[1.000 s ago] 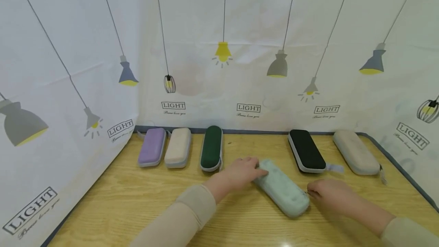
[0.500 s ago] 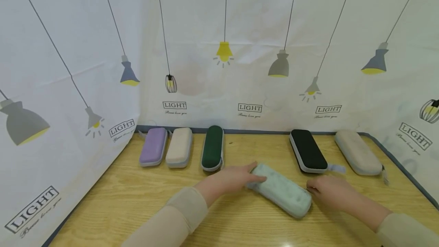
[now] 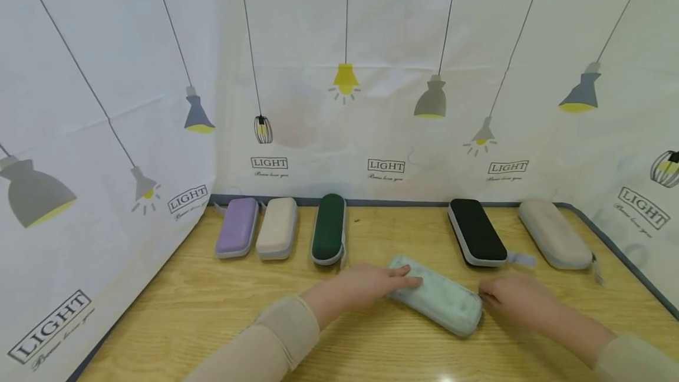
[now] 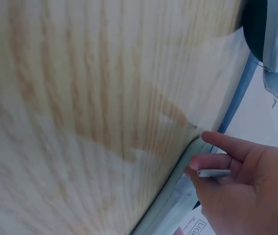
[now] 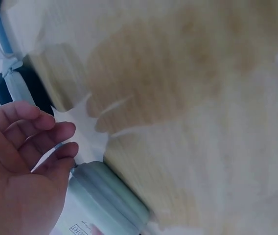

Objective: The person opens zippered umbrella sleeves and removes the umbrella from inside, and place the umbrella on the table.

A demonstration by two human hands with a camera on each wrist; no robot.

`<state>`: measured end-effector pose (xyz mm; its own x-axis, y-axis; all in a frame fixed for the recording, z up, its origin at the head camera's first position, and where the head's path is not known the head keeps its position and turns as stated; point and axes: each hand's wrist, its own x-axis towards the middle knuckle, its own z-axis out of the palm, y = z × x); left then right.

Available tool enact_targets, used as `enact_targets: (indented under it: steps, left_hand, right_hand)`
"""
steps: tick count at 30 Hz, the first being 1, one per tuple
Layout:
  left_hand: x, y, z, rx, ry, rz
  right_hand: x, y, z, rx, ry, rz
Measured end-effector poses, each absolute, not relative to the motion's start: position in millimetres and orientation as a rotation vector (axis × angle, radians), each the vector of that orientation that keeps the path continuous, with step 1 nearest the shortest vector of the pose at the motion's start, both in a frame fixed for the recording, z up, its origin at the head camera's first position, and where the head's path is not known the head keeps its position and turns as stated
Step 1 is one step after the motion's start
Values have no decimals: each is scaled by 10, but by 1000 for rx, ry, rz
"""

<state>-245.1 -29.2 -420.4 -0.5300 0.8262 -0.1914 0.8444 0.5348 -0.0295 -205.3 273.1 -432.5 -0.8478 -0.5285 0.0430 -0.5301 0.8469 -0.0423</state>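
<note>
A mint green zippered glasses case [image 3: 442,302], closed, lies slantwise on the wooden table near the middle. My left hand [image 3: 358,287] grips its far left end, with fingers over the top. In the left wrist view a pale tab [image 4: 215,173] shows by the thumb and fingers at that end. At the case's right end, my right hand [image 3: 517,299] pinches with thumb and forefinger. The right wrist view shows those fingertips right at the small zipper pull [image 5: 74,167], which they mostly hide. The other right fingers are loosely bent.
Along the back stand a purple case [image 3: 236,227], a cream case [image 3: 276,227], a dark green case [image 3: 328,227], a black case [image 3: 477,231] with a pale strap, and a beige case [image 3: 554,233]. Behind them hangs a lamp-printed cloth [image 3: 318,16].
The mint case's left end has swung toward me and slightly left, so it lies flatter across the table. My left hand moved with it, and its fingers shifted over the top. The right hand barely moved.
</note>
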Motion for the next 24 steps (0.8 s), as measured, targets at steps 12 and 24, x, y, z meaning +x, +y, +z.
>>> enact_targets:
  steps: [12,24]
  left_hand:
    - [-2443,-168,-4187,1472,2707,5]
    - [-2442,-134,-4228,1447,2781,11]
  right_hand:
    - [-1924,2772,-4343,809,-3015,202]
    - [-1787,2808,-4323,1003,-3040,229]
